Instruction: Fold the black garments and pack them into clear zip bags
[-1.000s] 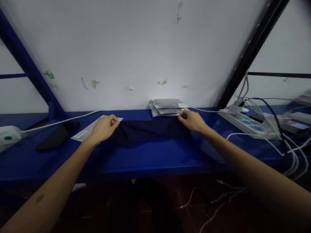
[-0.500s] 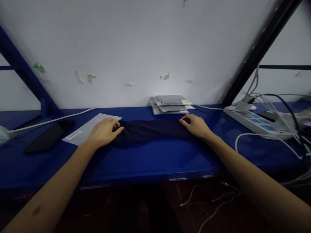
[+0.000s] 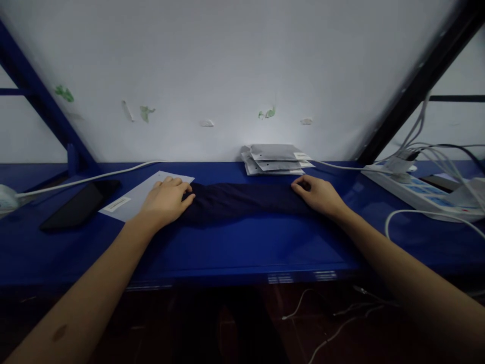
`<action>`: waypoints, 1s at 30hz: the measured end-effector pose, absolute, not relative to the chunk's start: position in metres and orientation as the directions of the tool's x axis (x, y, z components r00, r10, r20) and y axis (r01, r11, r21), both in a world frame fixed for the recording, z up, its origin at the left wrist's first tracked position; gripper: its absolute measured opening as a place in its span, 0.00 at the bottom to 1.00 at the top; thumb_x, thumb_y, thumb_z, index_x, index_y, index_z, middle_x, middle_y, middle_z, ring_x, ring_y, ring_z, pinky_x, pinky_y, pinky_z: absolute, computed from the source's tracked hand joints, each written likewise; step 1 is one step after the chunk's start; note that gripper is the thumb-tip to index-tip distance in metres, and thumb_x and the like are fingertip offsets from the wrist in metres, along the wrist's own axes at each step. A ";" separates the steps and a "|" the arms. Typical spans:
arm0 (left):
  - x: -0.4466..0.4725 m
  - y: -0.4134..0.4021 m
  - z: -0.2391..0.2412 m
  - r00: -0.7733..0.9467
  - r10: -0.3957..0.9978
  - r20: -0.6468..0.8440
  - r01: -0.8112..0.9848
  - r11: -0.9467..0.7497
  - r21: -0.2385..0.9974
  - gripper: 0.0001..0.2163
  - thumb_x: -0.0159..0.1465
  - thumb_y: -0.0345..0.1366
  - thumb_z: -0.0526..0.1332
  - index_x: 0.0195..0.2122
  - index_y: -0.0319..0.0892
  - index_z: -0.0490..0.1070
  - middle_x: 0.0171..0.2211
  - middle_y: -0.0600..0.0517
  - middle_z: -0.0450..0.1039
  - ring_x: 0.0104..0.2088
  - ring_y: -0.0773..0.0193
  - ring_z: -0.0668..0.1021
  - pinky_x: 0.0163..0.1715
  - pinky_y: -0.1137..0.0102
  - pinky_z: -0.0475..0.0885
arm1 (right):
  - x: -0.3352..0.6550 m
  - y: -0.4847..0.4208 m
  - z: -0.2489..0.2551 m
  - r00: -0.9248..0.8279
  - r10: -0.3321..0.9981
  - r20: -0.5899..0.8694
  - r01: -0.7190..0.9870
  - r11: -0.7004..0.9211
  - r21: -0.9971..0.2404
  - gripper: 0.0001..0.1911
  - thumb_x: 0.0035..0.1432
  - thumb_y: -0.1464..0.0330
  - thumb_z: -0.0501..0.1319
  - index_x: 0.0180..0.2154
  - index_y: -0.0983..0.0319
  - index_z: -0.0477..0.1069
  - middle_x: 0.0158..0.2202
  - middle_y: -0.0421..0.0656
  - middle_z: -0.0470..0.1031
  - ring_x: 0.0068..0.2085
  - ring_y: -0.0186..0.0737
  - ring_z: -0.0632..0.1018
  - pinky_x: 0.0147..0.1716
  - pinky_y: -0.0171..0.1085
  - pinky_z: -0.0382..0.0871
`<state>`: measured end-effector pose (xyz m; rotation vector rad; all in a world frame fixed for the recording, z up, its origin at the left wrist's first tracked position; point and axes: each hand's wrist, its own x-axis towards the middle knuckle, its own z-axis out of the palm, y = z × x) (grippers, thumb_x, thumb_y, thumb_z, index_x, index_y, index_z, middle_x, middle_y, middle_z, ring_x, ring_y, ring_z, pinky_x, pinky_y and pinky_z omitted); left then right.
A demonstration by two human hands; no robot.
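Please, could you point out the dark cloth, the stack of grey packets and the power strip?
Dark cloth [image 3: 244,199]: head view, middle of its length.
Stack of grey packets [image 3: 277,153]: head view, on its uppermost face.
Power strip [image 3: 428,192]: head view, on its socketed top.

A cloth [image 3: 242,201] is lying on the table [image 3: 242,247] between my two hands.
My left hand [image 3: 168,199] is resting at the cloth's left end, covering part of a flat packet [image 3: 136,197], while a flat device [image 3: 78,206] is lying farther left. My right hand [image 3: 318,194] is resting at the right end, with a power strip [image 3: 424,194] sitting farther right. Behind the cloth, near my right hand, a packet stack [image 3: 276,161] is lying before the wall [image 3: 227,60].
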<state>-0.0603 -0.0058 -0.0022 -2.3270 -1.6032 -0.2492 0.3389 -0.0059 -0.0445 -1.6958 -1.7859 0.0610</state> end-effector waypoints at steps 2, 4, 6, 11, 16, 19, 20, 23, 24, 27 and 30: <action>-0.060 -0.006 -0.002 0.357 0.876 0.325 0.934 -0.332 -0.129 0.14 0.67 0.43 0.53 0.43 0.44 0.76 0.43 0.43 0.77 0.49 0.46 0.74 0.49 0.54 0.68 | 0.339 -0.006 -0.044 0.069 0.899 0.433 0.869 0.159 -0.468 0.12 0.59 0.60 0.58 0.35 0.59 0.76 0.33 0.44 0.79 0.35 0.43 0.77 0.37 0.39 0.67; -0.059 -0.007 -0.002 0.354 0.879 0.319 0.935 -0.335 -0.114 0.15 0.67 0.43 0.53 0.43 0.43 0.77 0.43 0.42 0.77 0.50 0.45 0.74 0.50 0.53 0.67 | 0.338 -0.007 -0.044 0.071 0.895 0.441 0.862 0.167 -0.478 0.12 0.59 0.60 0.58 0.36 0.59 0.76 0.33 0.44 0.79 0.35 0.43 0.77 0.37 0.39 0.67; -0.058 -0.008 -0.001 0.351 0.887 0.300 0.936 -0.331 -0.117 0.15 0.67 0.44 0.53 0.43 0.43 0.77 0.44 0.42 0.77 0.51 0.44 0.73 0.50 0.53 0.67 | 0.338 -0.007 -0.045 0.071 0.894 0.443 0.859 0.170 -0.482 0.12 0.58 0.60 0.57 0.36 0.59 0.76 0.33 0.44 0.79 0.35 0.43 0.77 0.37 0.39 0.68; -0.058 -0.008 -0.001 0.353 0.882 0.313 0.934 -0.312 -0.173 0.15 0.68 0.43 0.53 0.44 0.44 0.76 0.44 0.44 0.78 0.50 0.45 0.74 0.50 0.54 0.67 | 0.338 -0.006 -0.044 0.068 0.895 0.441 0.867 0.166 -0.470 0.13 0.58 0.60 0.57 0.35 0.59 0.76 0.33 0.45 0.79 0.35 0.44 0.77 0.38 0.40 0.68; -0.058 -0.008 0.000 0.347 0.890 0.295 0.937 -0.316 -0.149 0.16 0.68 0.44 0.53 0.44 0.43 0.76 0.44 0.42 0.78 0.51 0.44 0.73 0.50 0.53 0.67 | 0.337 -0.007 -0.042 0.067 0.902 0.427 0.862 0.164 -0.481 0.12 0.59 0.60 0.57 0.35 0.59 0.76 0.34 0.45 0.80 0.36 0.44 0.78 0.38 0.40 0.68; -0.058 -0.008 0.001 0.349 0.890 0.294 0.937 -0.327 -0.125 0.15 0.68 0.44 0.53 0.44 0.44 0.77 0.44 0.43 0.78 0.50 0.44 0.74 0.50 0.52 0.67 | 0.336 -0.007 -0.042 0.057 0.905 0.421 0.863 0.168 -0.477 0.12 0.59 0.61 0.57 0.34 0.59 0.76 0.34 0.44 0.80 0.36 0.43 0.78 0.38 0.39 0.68; -0.058 -0.008 0.001 0.345 0.889 0.301 0.938 -0.322 -0.126 0.15 0.68 0.44 0.53 0.44 0.44 0.76 0.44 0.43 0.78 0.50 0.44 0.74 0.50 0.52 0.67 | 0.336 -0.007 -0.042 0.056 0.904 0.423 0.865 0.168 -0.474 0.11 0.59 0.61 0.57 0.34 0.59 0.76 0.34 0.44 0.80 0.36 0.43 0.78 0.38 0.39 0.68; -0.060 -0.008 -0.001 0.341 0.880 0.329 0.940 -0.309 -0.148 0.13 0.67 0.43 0.55 0.43 0.44 0.76 0.44 0.43 0.78 0.50 0.45 0.74 0.49 0.53 0.68 | 0.336 -0.007 -0.041 0.064 0.900 0.431 0.867 0.163 -0.470 0.11 0.59 0.61 0.57 0.35 0.59 0.76 0.34 0.44 0.80 0.36 0.43 0.78 0.38 0.39 0.67; -0.060 -0.008 -0.001 0.346 0.878 0.332 0.938 -0.312 -0.153 0.13 0.67 0.43 0.55 0.43 0.44 0.76 0.44 0.43 0.78 0.50 0.45 0.74 0.49 0.53 0.68 | 0.336 -0.008 -0.041 0.070 0.898 0.434 0.866 0.161 -0.473 0.11 0.59 0.61 0.57 0.35 0.59 0.76 0.34 0.44 0.80 0.36 0.43 0.78 0.38 0.39 0.67; -0.061 -0.007 -0.003 0.358 0.877 0.322 0.934 -0.332 -0.133 0.14 0.67 0.44 0.54 0.43 0.45 0.77 0.43 0.44 0.78 0.49 0.46 0.73 0.50 0.53 0.67 | 0.335 -0.008 -0.041 0.077 0.899 0.430 0.861 0.158 -0.483 0.12 0.59 0.61 0.57 0.34 0.59 0.76 0.32 0.44 0.79 0.35 0.43 0.77 0.37 0.40 0.68; -0.062 -0.006 -0.003 0.358 0.883 0.305 0.934 -0.342 -0.105 0.15 0.67 0.45 0.53 0.43 0.45 0.77 0.43 0.44 0.78 0.48 0.46 0.73 0.50 0.53 0.66 | 0.335 -0.008 -0.041 0.079 0.903 0.422 0.860 0.153 -0.487 0.12 0.59 0.61 0.57 0.33 0.59 0.76 0.32 0.44 0.79 0.34 0.43 0.77 0.37 0.40 0.68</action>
